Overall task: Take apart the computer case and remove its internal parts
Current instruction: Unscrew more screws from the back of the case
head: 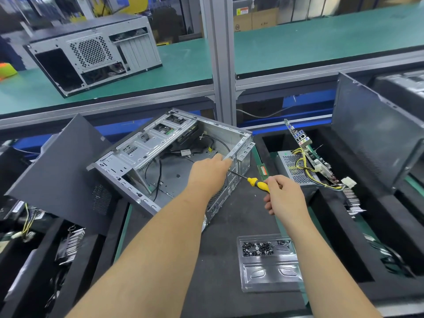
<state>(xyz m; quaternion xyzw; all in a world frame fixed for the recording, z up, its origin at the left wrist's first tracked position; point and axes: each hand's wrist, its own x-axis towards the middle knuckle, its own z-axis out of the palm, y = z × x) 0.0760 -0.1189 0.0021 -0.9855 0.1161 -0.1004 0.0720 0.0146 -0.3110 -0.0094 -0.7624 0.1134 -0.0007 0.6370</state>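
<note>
Head view
Computer case (160, 157): lies open side up, turned at an angle, on the dark mat of the bench (229, 226); drive bays at its far left, loose black cables on its floor.
Left hand (210, 171): fingers curled over the near right edge of the case, gripping the rim.
Right hand (283, 195): closed round the yellow handle of a screwdriver (258, 183); the shaft points left toward the case wall, beside the left hand.
Side panel (59, 177): dark, leaning tilted just left of the case.
Screw tray (268, 260): clear plastic, near the front edge; black screws in its far compartment.
Power supply (291, 166): grey perforated box right of the case, with yellow and black wires.
Circuit board (307, 148): stands tilted against the power supply.
Second case (96, 53): closed, on the green shelf beyond.
</note>
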